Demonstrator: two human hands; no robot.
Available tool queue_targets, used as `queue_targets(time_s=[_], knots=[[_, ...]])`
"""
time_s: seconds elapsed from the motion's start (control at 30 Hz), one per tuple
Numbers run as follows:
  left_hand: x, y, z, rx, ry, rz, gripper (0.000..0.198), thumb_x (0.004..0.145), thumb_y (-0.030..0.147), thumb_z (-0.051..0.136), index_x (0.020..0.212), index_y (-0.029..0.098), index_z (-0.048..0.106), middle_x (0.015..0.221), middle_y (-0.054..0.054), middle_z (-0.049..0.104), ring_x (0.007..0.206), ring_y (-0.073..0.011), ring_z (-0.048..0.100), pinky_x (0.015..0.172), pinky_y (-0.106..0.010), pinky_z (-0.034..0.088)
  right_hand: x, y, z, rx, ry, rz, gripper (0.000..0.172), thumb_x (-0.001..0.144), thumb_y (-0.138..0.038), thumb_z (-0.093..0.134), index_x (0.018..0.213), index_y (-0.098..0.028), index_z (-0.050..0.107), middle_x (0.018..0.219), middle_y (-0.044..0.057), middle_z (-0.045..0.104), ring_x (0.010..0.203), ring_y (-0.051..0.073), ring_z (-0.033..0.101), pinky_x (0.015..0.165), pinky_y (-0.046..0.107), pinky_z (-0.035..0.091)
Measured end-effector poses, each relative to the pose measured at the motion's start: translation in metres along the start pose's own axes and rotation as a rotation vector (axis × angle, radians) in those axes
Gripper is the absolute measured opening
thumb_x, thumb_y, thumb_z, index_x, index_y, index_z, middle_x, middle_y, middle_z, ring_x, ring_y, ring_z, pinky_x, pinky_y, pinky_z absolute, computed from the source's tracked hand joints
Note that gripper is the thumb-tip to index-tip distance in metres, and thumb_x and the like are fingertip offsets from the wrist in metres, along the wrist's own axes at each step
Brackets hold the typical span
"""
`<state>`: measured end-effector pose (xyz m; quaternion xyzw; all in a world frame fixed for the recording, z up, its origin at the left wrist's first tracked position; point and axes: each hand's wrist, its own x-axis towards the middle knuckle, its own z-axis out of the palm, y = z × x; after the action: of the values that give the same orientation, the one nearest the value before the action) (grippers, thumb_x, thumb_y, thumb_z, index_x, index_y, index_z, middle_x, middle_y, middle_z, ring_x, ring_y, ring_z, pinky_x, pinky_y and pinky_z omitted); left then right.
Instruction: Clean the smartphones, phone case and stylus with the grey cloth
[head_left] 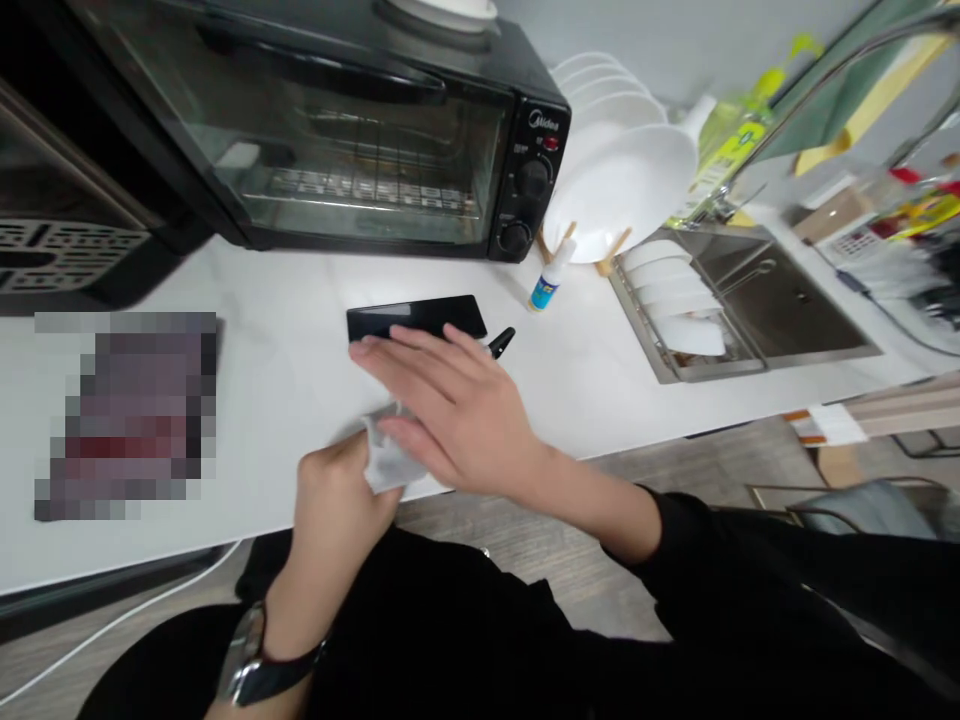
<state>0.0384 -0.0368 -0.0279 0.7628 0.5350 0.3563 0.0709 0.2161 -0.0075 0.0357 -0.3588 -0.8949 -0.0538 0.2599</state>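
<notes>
The two hands meet at a crumpled white sheet (386, 468) over the front edge of the bench (285, 365). The left hand (334, 490) is curled in a fist around the sheet; the right hand (469, 405) is spread flat, its fingers extended and apart, with the thumb lying over the sheet. The right palm covers part of it, so I cannot tell how firmly it is pinched.

For steady handling, the left fist should anchor the sheet while the right thumb does the fine work; such thin stuff would likely tear or bunch if tugged hard. The right fingertips are best kept light, since they reach the near edge of a glossy black slab (409, 316), and a black-ended tool (503, 342) pokes out beside them.

The bench is pale and smooth. A small bottle (545, 285) with a blue label stands beyond the tool, near a wooden rack (613, 252) of white plates (630, 185). A black toaster oven (360, 130) stands at the back, and a steel sink (802, 285) holding more white dishes (679, 295) lies to the right. Below, the floor (480, 530) is grey and wood-grained.
</notes>
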Motion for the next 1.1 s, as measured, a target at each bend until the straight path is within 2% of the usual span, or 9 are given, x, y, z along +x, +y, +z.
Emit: queue_targets(time_s=[0.2, 0.37, 0.5, 0.6, 0.67, 0.83, 0.93, 1.03, 1.1], knots=[[0.005, 0.014, -0.006, 0.094, 0.008, 0.114, 0.019, 0.079, 0.010, 0.053, 0.064, 0.021, 0.054, 0.053, -0.002, 0.062, 0.044, -0.0169, 0.057, 0.047, -0.029, 0.035, 0.009, 0.033, 0.014, 0.052, -0.065, -0.060, 0.048, 0.113, -0.044, 0.038, 0.126, -0.017, 0.076, 0.128, 0.007, 0.079, 0.124, 0.024, 0.069, 0.121, 0.046, 0.040], [0.006, 0.021, -0.005, 0.000, -0.014, 0.012, 0.022, 0.101, 0.021, 0.055, 0.108, 0.016, 0.076, 0.081, -0.006, 0.081, 0.065, -0.0174, 0.074, 0.060, -0.026, 0.047, 0.009, 0.062, 0.013, 0.070, -0.012, 0.158, 0.045, 0.112, -0.031, 0.036, 0.126, -0.015, 0.076, 0.126, 0.008, 0.080, 0.129, 0.027, 0.068, 0.123, 0.052, 0.038], [-0.001, 0.014, 0.002, 0.029, -0.025, -0.010, 0.021, 0.094, 0.019, 0.055, 0.086, 0.017, 0.074, 0.066, -0.005, 0.073, 0.055, -0.0185, 0.066, 0.055, -0.029, 0.044, 0.010, 0.025, 0.015, 0.087, -0.027, 0.071, 0.045, 0.111, -0.031, 0.036, 0.127, -0.016, 0.075, 0.129, 0.006, 0.079, 0.145, 0.028, 0.057, 0.134, 0.060, 0.017], [-0.008, 0.004, 0.008, 0.069, -0.031, -0.031, 0.022, 0.086, 0.018, 0.055, 0.066, 0.021, 0.063, 0.054, -0.004, 0.063, 0.048, -0.0193, 0.057, 0.049, -0.030, 0.038, 0.011, -0.016, 0.019, 0.110, -0.052, -0.111, 0.048, 0.112, -0.033, 0.033, 0.132, -0.013, 0.072, 0.134, 0.007, 0.077, 0.142, 0.023, 0.059, 0.135, 0.051, 0.023], [-0.010, 0.002, 0.009, 0.078, -0.040, -0.041, 0.021, 0.085, 0.018, 0.056, 0.066, 0.021, 0.063, 0.053, -0.004, 0.062, 0.048, -0.0195, 0.056, 0.049, -0.030, 0.039, 0.010, -0.022, 0.019, 0.107, -0.073, -0.142, 0.048, 0.112, -0.033, 0.033, 0.134, -0.013, 0.071, 0.137, 0.007, 0.075, 0.140, 0.022, 0.060, 0.133, 0.046, 0.029], [-0.005, 0.014, 0.002, 0.000, -0.066, 0.006, 0.023, 0.096, 0.017, 0.057, 0.107, 0.017, 0.077, 0.080, -0.005, 0.080, 0.064, -0.0183, 0.071, 0.062, -0.027, 0.049, 0.004, 0.050, 0.011, 0.116, -0.069, 0.106, 0.045, 0.111, -0.029, 0.035, 0.124, -0.017, 0.077, 0.126, 0.006, 0.080, 0.138, 0.027, 0.065, 0.128, 0.056, 0.036], [-0.001, 0.020, -0.001, -0.056, -0.044, 0.014, 0.032, 0.105, 0.022, 0.055, 0.134, 0.023, 0.071, 0.101, -0.004, 0.084, 0.076, -0.0160, 0.077, 0.070, -0.024, 0.051, 0.004, 0.084, 0.006, 0.113, -0.038, 0.235, 0.048, 0.111, -0.027, 0.031, 0.126, -0.017, 0.075, 0.127, 0.008, 0.080, 0.134, 0.030, 0.067, 0.129, 0.065, 0.030], [0.000, 0.020, 0.000, -0.036, -0.035, 0.013, 0.030, 0.104, 0.021, 0.056, 0.128, 0.020, 0.073, 0.099, -0.005, 0.084, 0.076, -0.0174, 0.077, 0.068, -0.025, 0.051, 0.005, 0.065, 0.009, 0.097, -0.020, 0.192, 0.046, 0.111, -0.027, 0.033, 0.127, -0.017, 0.075, 0.125, 0.006, 0.080, 0.139, 0.031, 0.063, 0.132, 0.067, 0.021], [-0.001, 0.017, 0.002, 0.033, -0.043, 0.014, 0.025, 0.098, 0.015, 0.055, 0.106, 0.015, 0.078, 0.081, -0.007, 0.080, 0.064, -0.0192, 0.072, 0.060, -0.028, 0.048, 0.006, 0.032, 0.014, 0.096, -0.040, 0.080, 0.044, 0.110, -0.028, 0.035, 0.127, -0.017, 0.075, 0.125, 0.006, 0.080, 0.140, 0.028, 0.062, 0.133, 0.061, 0.024]])
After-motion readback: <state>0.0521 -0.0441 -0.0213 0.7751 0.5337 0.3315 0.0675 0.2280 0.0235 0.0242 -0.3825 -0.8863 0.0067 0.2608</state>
